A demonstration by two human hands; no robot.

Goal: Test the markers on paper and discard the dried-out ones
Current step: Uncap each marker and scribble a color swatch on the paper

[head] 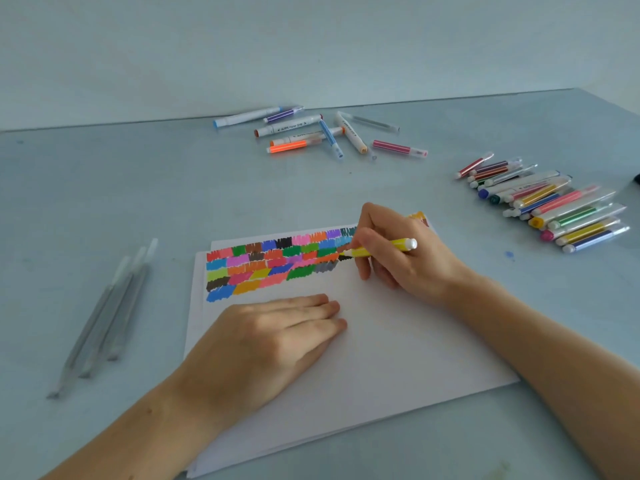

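My right hand (398, 251) grips a yellow marker (381, 248), tip on the paper (363, 341) beside the colour swatches (277, 261). My left hand (263, 341) lies flat on the sheet (fingers straight, holding nothing).

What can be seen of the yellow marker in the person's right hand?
The yellow marker is a slim plastic barrel with a white end cap pointing right. The right hand grips it, tilted low, tip down-left at the paper, beside the coloured test patches. Fingers hide the tip itself.
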